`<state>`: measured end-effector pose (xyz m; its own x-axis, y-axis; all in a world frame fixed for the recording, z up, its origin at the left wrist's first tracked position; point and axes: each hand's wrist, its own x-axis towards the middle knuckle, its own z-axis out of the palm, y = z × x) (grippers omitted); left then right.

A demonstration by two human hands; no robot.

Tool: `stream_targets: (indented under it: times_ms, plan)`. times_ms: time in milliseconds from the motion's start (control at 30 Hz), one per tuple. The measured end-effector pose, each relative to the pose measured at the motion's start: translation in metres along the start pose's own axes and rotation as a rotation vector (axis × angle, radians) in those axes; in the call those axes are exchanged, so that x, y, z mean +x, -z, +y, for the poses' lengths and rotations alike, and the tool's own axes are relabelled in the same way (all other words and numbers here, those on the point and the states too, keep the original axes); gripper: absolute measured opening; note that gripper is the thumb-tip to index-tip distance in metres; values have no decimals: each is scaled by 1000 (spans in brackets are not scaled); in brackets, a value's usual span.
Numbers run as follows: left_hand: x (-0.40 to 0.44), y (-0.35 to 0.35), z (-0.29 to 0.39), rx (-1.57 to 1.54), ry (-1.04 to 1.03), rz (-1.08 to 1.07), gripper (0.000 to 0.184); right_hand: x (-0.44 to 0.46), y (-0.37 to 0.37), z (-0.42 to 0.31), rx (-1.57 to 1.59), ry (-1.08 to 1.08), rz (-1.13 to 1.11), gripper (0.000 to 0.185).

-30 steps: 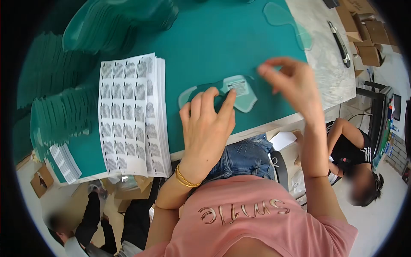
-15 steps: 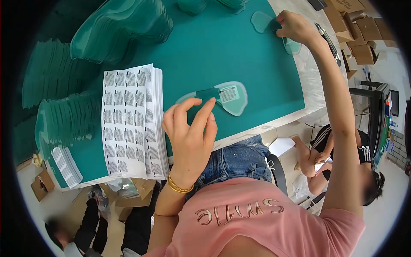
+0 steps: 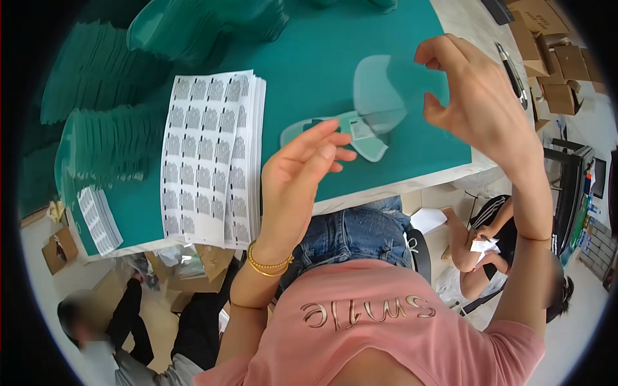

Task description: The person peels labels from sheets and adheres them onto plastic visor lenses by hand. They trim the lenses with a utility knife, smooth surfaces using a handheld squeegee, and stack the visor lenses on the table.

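Observation:
On the green table mat (image 3: 302, 77) lies a clear two-lobed plastic piece (image 3: 372, 149), with a small printed label (image 3: 360, 127) on its right lobe. My left hand (image 3: 293, 177) hovers over its left part, fingers loosely apart and nothing in them; whether a fingertip touches the piece I cannot tell. A second clear plastic piece (image 3: 376, 90), blurred by motion, overlaps the labelled one from above. My right hand (image 3: 473, 103) is curled at its right end, fingertips and thumb seemingly at its edges. Left of my left hand is a stack of printed label sheets (image 3: 199, 154).
Stacks of clear plastic pieces (image 3: 96, 71) line the left and far side. A smaller label stack (image 3: 100, 219) sits at the near left corner, and a black pen (image 3: 512, 74) at the right edge. Two people sit nearby, beyond the table; cardboard boxes (image 3: 560, 64) stand at right.
My right hand has brought a clear piece from the mat's far right corner toward the labelled one. My left hand's fingers have spread and turned rightward. The view has shifted slightly.

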<state>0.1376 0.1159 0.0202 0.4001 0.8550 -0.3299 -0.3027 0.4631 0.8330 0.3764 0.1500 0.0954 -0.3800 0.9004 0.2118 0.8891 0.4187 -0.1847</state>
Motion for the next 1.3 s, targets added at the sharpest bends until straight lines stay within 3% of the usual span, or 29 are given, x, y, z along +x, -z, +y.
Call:
stream_targets:
  times_ms: [100, 567, 733, 867, 967, 1300]
  plan:
    - [-3, -1, 4, -138, 14, -60, 33, 2, 11, -24, -68, -22, -162, 39]
    - [-15, -1, 10, -22, -107, 91, 12, 9, 12, -47, -15, 52, -209, 39]
    - [-20, 7, 12, 99, -121, 119, 22, 13, 1, -40, 16, 53, -200, 39]
    - [-45, 32, 18, 216, -272, 229, 28, 17, -31, -32, 47, 68, -192, 37]
    - [-72, 47, 24, 258, -378, 367, 22, 17, -69, -42, 95, 163, -198, 19]
    - [-125, 87, 14, 252, -351, 594, 16, 29, -95, -58, 29, 220, -251, 20]
